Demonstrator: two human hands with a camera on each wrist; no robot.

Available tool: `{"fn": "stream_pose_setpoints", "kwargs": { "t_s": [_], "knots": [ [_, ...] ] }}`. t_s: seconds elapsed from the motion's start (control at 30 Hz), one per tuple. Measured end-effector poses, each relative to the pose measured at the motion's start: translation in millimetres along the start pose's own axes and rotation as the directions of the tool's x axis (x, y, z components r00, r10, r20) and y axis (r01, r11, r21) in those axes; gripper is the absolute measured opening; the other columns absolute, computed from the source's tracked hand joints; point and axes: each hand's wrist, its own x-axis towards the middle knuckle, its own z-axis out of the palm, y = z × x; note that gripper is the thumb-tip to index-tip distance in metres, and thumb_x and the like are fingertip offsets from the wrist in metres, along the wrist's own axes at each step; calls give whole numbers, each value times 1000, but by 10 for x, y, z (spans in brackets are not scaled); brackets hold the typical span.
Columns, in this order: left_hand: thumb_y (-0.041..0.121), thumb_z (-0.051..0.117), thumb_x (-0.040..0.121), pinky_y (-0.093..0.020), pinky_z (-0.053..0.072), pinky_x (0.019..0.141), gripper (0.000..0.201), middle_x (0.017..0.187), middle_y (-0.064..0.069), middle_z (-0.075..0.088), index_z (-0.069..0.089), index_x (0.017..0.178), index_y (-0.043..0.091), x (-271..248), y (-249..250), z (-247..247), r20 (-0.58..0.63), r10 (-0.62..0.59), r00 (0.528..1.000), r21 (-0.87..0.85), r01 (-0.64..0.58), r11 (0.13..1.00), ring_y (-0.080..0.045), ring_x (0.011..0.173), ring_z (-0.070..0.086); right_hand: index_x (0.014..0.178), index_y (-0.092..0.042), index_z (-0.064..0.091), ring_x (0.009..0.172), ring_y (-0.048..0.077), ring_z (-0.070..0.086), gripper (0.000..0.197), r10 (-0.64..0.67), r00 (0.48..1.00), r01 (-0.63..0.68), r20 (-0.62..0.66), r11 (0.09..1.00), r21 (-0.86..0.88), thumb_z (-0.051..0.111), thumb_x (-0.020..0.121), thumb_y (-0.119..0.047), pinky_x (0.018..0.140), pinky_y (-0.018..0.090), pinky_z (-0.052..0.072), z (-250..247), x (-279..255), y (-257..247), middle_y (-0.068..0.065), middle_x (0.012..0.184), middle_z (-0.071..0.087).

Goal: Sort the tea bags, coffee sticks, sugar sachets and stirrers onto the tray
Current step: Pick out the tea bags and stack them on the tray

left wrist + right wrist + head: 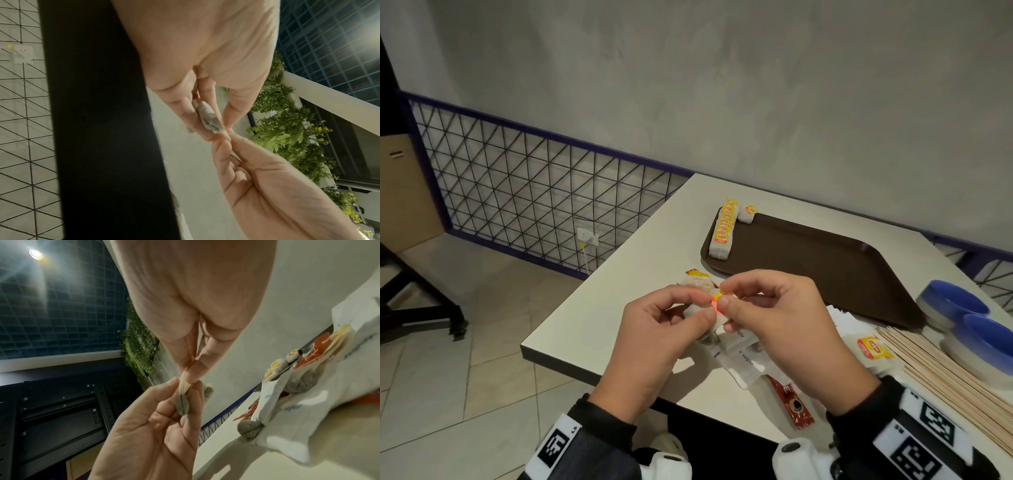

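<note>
Both hands meet above the table's near edge. My left hand (697, 310) grips a greyish tea bag (207, 116) between fingers and thumb. My right hand (727, 305) pinches the bag's yellow and red tag (716, 297) by thumb and forefinger, as the right wrist view also shows at the tag (184, 383). The brown tray (825, 270) lies beyond, with a row of tea bags (722, 233) along its left edge and one more tea bag (748, 214) at its far corner. Sugar sachets (743, 356), a red coffee stick (796, 407) and wooden stirrers (941, 370) lie under and right of my hands.
A loose tea bag (697, 279) lies left of the tray, another tea bag (873, 349) beside the stirrers. Two blue bowls (962, 308) stand at the right edge. The table's left edge drops to a tiled floor with a wire fence (534, 192) behind.
</note>
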Motion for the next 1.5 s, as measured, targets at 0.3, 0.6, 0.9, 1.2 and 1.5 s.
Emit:
{"fn": "stream_pose_setpoints", "kwargs": {
  "t_s": [0.3,0.6,0.9,1.2,1.5],
  "knots": [
    [-4,77,79,-25,55,62,10,88,-11,76,76,83,5,5,-2,8,9,20,1000,34,-21,999,-13,62,60,94,-20,78,70,20,74,17,-9,1000,9,15,1000,10,78,88,-4,64,29,59,5,32,60,1,87,77],
    [0,77,79,-27,56,71,7,88,-10,76,79,81,7,12,-11,-3,45,45,998,47,-47,998,-21,79,69,98,-15,78,72,19,72,15,-2,1000,2,10,999,35,78,88,-5,64,31,60,-4,38,53,4,88,77],
    [3,73,85,-28,55,70,6,84,-8,74,77,81,6,29,-25,-13,68,-11,998,62,7,998,-19,74,66,98,-23,78,72,20,72,19,-61,998,63,18,985,-163,79,88,-7,67,34,63,3,53,22,-3,87,75],
    [3,71,87,-21,52,67,6,81,-4,72,75,84,3,47,-62,-12,74,-15,997,28,13,1000,-13,72,65,97,-27,78,69,6,66,17,-176,983,179,45,898,-402,77,89,-12,61,18,52,17,50,-7,-14,82,71],
    [12,71,87,-21,53,68,15,89,-6,74,73,92,-1,46,-72,-17,82,-43,996,4,43,999,-11,75,64,102,-27,76,80,3,62,15,-242,961,272,132,756,-595,76,90,-18,67,19,53,10,45,-97,-15,88,67]
  ]
}}
